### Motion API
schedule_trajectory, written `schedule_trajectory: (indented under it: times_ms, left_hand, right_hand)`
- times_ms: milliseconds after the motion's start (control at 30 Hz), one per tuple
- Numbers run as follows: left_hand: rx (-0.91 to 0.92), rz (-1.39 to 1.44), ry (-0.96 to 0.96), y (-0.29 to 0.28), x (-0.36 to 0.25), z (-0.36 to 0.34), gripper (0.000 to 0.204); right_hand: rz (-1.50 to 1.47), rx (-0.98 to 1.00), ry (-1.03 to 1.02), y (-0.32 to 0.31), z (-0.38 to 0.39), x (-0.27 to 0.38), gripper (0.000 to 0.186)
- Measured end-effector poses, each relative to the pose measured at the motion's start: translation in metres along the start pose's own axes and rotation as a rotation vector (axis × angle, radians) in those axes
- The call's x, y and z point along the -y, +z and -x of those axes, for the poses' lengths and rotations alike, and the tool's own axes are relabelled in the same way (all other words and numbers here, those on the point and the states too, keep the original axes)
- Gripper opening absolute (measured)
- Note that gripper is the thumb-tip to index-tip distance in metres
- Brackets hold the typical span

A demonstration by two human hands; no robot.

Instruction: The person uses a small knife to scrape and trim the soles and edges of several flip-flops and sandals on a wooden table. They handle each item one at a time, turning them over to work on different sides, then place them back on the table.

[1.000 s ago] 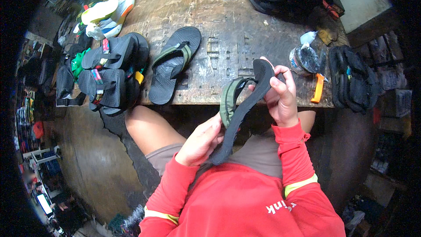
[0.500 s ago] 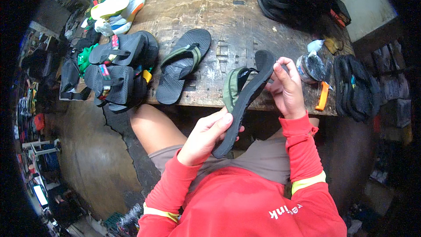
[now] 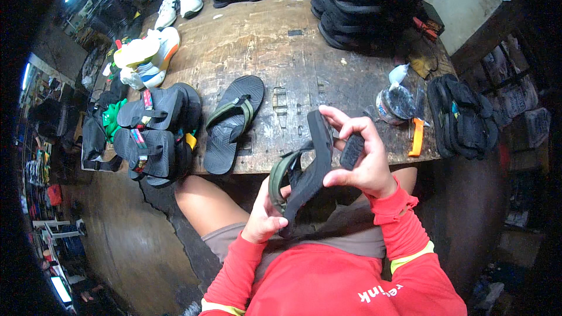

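My left hand (image 3: 267, 213) grips one end of a black flip-flop (image 3: 314, 178) with a green strap, held on edge over my lap. Its fingers go under the strap, with the thumb on the sole's edge. My right hand (image 3: 366, 158) is curled at the flip-flop's raised end, its fingertips against the sole. A small dark block with a rough face (image 3: 352, 151) sits in that hand, between fingers and thumb; its exact kind is unclear. On the table to the left lies a matching flip-flop (image 3: 234, 123), with the same green strap.
Stacked flip-flops with colourful straps (image 3: 153, 155) stand at the table's left edge, near white sneakers (image 3: 146, 61). Right of my hands are a jar (image 3: 396, 105), an orange-handled tool (image 3: 417, 137) and more black sandals (image 3: 465, 117). Tall piles of black soles (image 3: 363, 6) rise at the back.
The flip-flop has moved slightly left and down and looks more bent. My right hand has closed in on its upper end, and the dark block now shows. The view has tilted up.
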State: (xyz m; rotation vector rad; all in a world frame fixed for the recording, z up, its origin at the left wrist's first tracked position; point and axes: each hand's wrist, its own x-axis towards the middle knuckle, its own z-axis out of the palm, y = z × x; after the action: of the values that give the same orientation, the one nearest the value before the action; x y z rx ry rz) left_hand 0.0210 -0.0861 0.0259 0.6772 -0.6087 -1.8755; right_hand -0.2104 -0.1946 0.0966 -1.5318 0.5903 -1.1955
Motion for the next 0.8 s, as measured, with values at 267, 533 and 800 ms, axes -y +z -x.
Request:
schedule_trajectory:
  times_ms: [267, 533, 800]
  left_hand:
    - [-0.038, -0.243, 0.175, 0.014, -0.002, 0.003, 0.139]
    - [-0.006, -1.364, 0.422, 0.024, -0.003, 0.008, 0.059]
    - [0.090, -0.704, -0.045, 0.008, -0.018, 0.021, 0.080]
  right_hand:
    - [-0.248, -0.119, 0.189, 0.008, 0.025, 0.019, 0.068]
    - [-0.103, -0.431, 0.210, 0.034, 0.046, -0.004, 0.078]
    - [-0.532, -0.658, 0.126, 0.018, 0.037, 0.001, 0.051]
